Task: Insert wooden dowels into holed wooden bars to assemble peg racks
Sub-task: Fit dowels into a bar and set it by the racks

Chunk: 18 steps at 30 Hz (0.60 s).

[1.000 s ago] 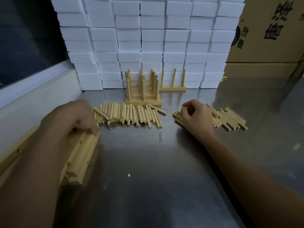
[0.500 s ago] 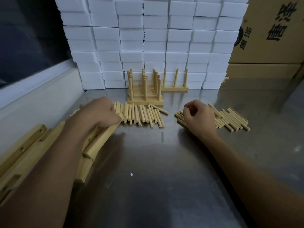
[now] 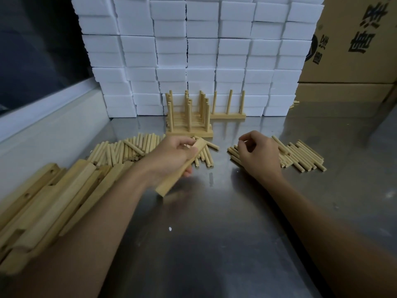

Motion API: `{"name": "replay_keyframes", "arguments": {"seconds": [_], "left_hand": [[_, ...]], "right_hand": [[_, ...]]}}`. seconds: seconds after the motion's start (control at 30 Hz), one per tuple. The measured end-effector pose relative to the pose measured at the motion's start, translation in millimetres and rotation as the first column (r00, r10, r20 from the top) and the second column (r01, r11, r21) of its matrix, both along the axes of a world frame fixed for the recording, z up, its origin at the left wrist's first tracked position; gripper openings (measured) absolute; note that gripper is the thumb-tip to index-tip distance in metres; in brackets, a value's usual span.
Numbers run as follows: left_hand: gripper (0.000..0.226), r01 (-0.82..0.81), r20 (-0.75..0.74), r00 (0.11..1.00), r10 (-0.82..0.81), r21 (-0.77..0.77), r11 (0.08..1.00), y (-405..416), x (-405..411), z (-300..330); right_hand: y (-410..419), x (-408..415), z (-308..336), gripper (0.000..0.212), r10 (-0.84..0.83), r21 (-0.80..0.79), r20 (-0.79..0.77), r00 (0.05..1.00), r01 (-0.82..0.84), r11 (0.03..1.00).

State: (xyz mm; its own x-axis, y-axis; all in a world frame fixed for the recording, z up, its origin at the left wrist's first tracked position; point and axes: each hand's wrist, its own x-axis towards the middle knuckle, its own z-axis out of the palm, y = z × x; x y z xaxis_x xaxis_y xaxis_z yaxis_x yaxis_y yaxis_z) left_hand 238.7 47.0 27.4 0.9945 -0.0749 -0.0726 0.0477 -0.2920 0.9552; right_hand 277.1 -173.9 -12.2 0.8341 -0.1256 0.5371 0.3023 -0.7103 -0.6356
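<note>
Bar, pale square wooden one (image 3: 182, 166), now lifted off the stack in my gripping left hand (image 3: 171, 157); my right hand (image 3: 256, 154) curls over loose round dowels (image 3: 300, 154), pinch unclear, so pegging looks next.

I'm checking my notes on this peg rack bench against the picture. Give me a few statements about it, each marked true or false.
1. The left hand holds a bar. True.
2. The right hand rests on the bar pile. False: it is at the right dowel pile.
3. Finished racks stand before the white boxes. True.
4. The held bar already has dowels in it. False: none show.
</note>
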Motion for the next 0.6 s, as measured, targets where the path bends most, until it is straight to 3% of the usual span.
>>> {"name": "replay_keyframes", "arguments": {"seconds": [0.1, 0.23, 0.33, 0.47, 0.6], "left_hand": [[0.044, -0.040, -0.055, 0.998, 0.024, -0.307, 0.951, -9.1, 3.0, -12.2], [0.048, -0.131, -0.011, 0.990, 0.141, -0.448, 0.885, -18.2, 1.3, -25.9], [0.039, -0.154, 0.035, 0.981, 0.193, -0.468, 0.870, -24.5, -2.3, -31.2], [0.031, -0.108, 0.124, 0.979, 0.161, -0.355, 0.928, -27.8, -5.6, -32.6], [0.037, -0.118, 0.125, 0.977, 0.171, -0.346, 0.931, -25.8, -5.7, -34.4]], "right_hand": [[0.1, 1.0, -0.4, 0.012, -0.002, 0.002, 0.001, 1.000, 0.002, 1.000], [0.8, 2.1, -0.9, 0.011, -0.001, -0.014, 0.013, 1.000, 0.001, 1.000], [1.1, 2.6, -1.2, 0.011, 0.004, -0.016, 0.015, 1.000, -0.004, 1.000], [1.4, 3.2, -1.3, 0.010, 0.004, -0.008, 0.018, 1.000, -0.004, 1.000], [2.7, 3.3, -1.0, 0.010, 0.015, -0.021, 0.018, 1.000, -0.015, 1.000]]}}
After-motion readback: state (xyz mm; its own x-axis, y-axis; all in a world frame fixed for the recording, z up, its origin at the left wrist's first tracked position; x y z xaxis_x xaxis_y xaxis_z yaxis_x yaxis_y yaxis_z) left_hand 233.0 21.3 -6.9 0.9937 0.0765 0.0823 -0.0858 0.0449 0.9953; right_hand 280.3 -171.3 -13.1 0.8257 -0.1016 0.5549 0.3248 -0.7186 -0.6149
